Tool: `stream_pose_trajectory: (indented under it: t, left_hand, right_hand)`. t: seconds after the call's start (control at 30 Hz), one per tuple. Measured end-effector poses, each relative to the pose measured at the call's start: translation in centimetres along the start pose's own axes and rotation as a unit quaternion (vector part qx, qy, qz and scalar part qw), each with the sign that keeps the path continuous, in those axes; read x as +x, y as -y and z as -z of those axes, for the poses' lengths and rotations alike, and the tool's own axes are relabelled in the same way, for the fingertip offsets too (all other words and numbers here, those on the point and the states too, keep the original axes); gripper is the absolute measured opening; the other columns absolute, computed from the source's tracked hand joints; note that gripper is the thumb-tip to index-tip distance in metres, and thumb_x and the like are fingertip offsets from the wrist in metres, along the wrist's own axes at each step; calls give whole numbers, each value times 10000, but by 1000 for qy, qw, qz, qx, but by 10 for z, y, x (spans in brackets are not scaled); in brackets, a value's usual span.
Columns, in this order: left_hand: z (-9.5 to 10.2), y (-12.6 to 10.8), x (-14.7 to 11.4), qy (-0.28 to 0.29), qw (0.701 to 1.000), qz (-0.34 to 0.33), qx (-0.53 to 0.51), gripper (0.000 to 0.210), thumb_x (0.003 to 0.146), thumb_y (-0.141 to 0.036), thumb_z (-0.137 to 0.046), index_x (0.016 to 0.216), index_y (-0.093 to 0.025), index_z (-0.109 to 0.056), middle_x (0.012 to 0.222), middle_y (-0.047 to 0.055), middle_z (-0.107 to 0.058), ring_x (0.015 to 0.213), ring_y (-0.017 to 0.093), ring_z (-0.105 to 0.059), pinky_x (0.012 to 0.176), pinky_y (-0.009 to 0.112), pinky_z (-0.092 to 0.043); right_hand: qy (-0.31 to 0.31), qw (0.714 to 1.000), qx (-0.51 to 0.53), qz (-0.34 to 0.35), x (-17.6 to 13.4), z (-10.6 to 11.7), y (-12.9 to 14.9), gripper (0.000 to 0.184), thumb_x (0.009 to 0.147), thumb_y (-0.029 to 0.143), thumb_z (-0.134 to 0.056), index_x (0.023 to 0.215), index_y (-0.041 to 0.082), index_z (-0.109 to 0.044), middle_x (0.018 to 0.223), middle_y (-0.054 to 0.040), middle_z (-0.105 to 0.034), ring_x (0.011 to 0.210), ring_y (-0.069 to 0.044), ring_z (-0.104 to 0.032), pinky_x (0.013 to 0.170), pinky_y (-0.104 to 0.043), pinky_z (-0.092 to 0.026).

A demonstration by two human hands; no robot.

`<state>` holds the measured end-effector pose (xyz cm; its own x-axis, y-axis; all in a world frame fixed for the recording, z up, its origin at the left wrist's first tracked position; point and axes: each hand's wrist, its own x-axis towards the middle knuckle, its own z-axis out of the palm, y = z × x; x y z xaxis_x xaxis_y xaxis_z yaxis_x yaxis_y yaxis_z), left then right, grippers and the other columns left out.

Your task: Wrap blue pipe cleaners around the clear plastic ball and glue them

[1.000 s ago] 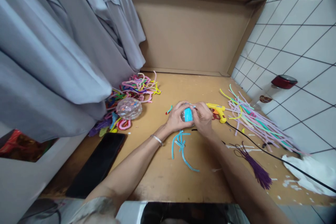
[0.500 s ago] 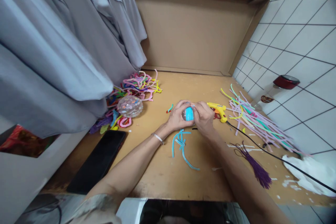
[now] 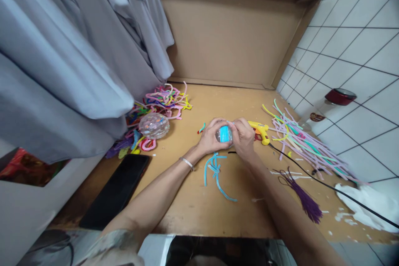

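Between my two hands is a small clear rounded container (image 3: 224, 134) with light-blue pipe cleaner strips across its face; its exact kind I cannot make out. My left hand (image 3: 212, 136) wraps round its left side, a white bangle on the wrist. From the right, my right hand (image 3: 243, 136) grips its edge, thumb and fingers pressed at the top. Cut light-blue pipe cleaners (image 3: 215, 168) lie on the table just below the hands. Right beside my right hand rests a yellow glue gun (image 3: 261, 132), partly hidden by it.
A clear faceted bowl (image 3: 154, 125) sits by a heap of coloured pipe cleaners (image 3: 168, 99) at left, near a black phone (image 3: 116, 191). Rightward lie long pipe cleaners (image 3: 307, 145), a purple tassel (image 3: 301, 197), white tissue (image 3: 368, 205), a red-lidded jar (image 3: 330, 106) and the glue gun's cord (image 3: 324, 183).
The container has turned slightly in my hands, so more of its blue strips and its clear right edge show. My right fingers have shifted a little; everything else stays put.
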<state>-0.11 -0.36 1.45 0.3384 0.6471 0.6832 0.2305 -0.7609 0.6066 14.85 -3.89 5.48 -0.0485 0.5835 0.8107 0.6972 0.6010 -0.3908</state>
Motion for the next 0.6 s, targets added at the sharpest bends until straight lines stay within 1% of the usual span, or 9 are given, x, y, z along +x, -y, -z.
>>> stream_pose_trajectory:
  t: [0.13,0.2,0.3,0.4,0.47,0.53,0.6]
  left_hand:
    - [1,-1,1,-9,1000,20,-14,562,674,-318,-829,1189,-216,-628,1228,105,-610,1196,289,-591,1051,471,-488]
    - [2,-1,1,-12,999,25,-23,540,681,-303,-823,1178,-215,-630,1223,106,-621,1203,288,-590,1062,472,-482]
    - [5,-1,1,-11,999,43,-24,539,679,-295,-823,1177,-223,-630,1237,100,-628,1226,290,-585,1087,482,-466]
    - [9,0,1,-12,997,68,-26,549,679,-309,-827,1182,-223,-624,1255,102,-624,1236,290,-585,1104,489,-453]
    - [11,2,1,-10,997,70,-30,555,680,-313,-830,1184,-214,-620,1262,107,-620,1235,288,-586,1109,487,-451]
    - [12,4,1,-2,997,66,-33,560,686,-312,-831,1193,-213,-615,1272,108,-614,1241,286,-583,1116,486,-447]
    - [12,7,0,3,997,69,-32,578,693,-337,-837,1211,-218,-611,1284,109,-598,1269,290,-567,1129,490,-437]
  right_hand:
    - [1,998,45,-31,2,2,3,339,1015,418,-457,884,221,-699,831,-46,-671,793,-185,-634,738,-322,-512]
    - [0,997,58,-51,3,2,4,369,1015,456,-439,945,221,-715,888,-61,-695,844,-197,-653,773,-339,-528]
    - [-15,992,79,-100,1,0,0,439,1027,472,-364,995,210,-715,937,-79,-705,881,-208,-672,804,-362,-545]
    - [-33,983,104,-150,-2,-6,-11,426,1021,444,-353,1059,203,-701,1007,-97,-711,953,-218,-680,871,-389,-549]
    - [-20,978,120,-170,-4,-11,-19,396,997,436,-398,1117,198,-691,1073,-108,-710,1027,-224,-674,931,-401,-540]
    - [1,975,128,-184,-6,-16,-27,409,976,443,-421,1156,191,-688,1126,-118,-705,1091,-229,-659,978,-407,-525]
    - [25,973,120,-196,-9,-21,-34,438,970,458,-407,1148,188,-703,1138,-122,-709,1115,-234,-646,999,-412,-514]
